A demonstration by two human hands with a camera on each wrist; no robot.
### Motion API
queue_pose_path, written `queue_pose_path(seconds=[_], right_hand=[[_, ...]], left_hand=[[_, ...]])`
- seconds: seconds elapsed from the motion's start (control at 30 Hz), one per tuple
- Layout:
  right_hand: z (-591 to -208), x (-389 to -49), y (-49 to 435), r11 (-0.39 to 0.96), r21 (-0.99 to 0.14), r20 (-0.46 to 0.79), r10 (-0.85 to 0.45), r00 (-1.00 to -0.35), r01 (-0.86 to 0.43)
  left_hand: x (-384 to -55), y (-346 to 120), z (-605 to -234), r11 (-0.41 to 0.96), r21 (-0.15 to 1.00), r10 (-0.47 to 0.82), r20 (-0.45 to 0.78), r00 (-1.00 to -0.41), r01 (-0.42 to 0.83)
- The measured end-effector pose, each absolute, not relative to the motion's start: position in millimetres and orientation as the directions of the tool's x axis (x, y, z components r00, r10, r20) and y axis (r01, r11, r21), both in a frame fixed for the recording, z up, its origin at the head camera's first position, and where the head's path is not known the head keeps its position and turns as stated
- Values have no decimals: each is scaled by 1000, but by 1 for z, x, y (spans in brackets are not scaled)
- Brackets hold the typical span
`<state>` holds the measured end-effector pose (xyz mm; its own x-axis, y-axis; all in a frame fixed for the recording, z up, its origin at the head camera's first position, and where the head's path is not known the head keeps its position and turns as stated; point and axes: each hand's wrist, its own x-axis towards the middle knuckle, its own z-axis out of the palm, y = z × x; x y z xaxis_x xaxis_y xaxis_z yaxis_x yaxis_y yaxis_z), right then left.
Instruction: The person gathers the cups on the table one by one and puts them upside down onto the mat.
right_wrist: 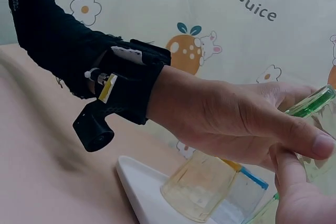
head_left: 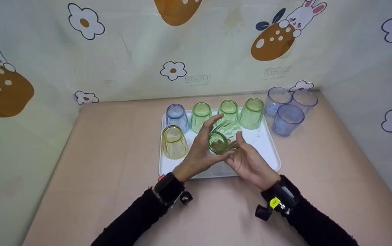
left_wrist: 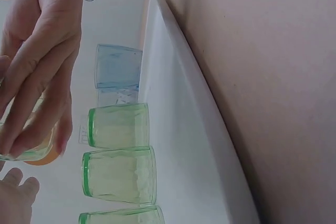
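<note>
Both hands hold one clear green glass (head_left: 218, 142) over the tray, tilted with its thick base toward the head camera. My left hand (head_left: 201, 147) grips it from the left, thumb beneath and index finger arched over the far side. From the right, my right hand (head_left: 252, 167) cups it with its thumb raised alongside; in the left wrist view, the right hand's fingers (left_wrist: 39, 85) curve round the glass. On the white tray (head_left: 274, 160) behind stand three upside-down green glasses (head_left: 251, 114), with an upside-down blue glass (head_left: 177, 119) and yellow glass (head_left: 174, 143) at left.
Three blue glasses (head_left: 287, 121) stand upright, close together, on the pinkish table (head_left: 114, 147) beyond the tray's back right corner. A printed curtain (head_left: 131, 61) closes off the back and sides. Each wrist wears a black strap with a small camera (head_left: 263, 212).
</note>
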<state>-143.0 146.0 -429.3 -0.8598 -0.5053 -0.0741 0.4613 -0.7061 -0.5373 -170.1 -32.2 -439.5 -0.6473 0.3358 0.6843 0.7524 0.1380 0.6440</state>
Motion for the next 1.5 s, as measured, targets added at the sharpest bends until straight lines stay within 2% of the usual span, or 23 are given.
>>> queue_pose_path(seconds=[0.2, 0.33, 0.57, 0.7, 0.83, 0.97, 1.2, 1.5], right_hand=[[-430, -143, 147, -703, -521, -62, -534, -843, 484], [-431, -144, 149, -693, -534, -65, -538, -841, 484], [-440, -147, 152, -651, -623, -81, -497, -864, 433], [-449, -151, 159, -601, -699, -152, -405, -901, 388], [-452, -157, 173, -608, -700, -220, -317, -922, 376], [-450, -162, 189, -633, -683, -240, -276, -931, 364], [-449, -164, 213, -651, -685, -238, -223, -945, 326], [-456, -161, 223, -642, -693, -249, -213, -945, 328]], left_hand=[[-170, -28, -445, 33, 648, 322, 714, -622, 761], [-169, -28, -445, 23, 651, 339, 709, -618, 759], [-167, -34, -442, 77, 643, 390, 684, -617, 762], [-168, -39, -442, 135, 631, 374, 682, -629, 764], [-170, -42, -443, 232, 601, 361, 677, -641, 765], [-169, -44, -448, 348, 580, 345, 652, -676, 737], [-169, -43, -457, 490, 620, 293, 545, -785, 613], [-174, -43, -462, 560, 688, 225, 410, -884, 462]])
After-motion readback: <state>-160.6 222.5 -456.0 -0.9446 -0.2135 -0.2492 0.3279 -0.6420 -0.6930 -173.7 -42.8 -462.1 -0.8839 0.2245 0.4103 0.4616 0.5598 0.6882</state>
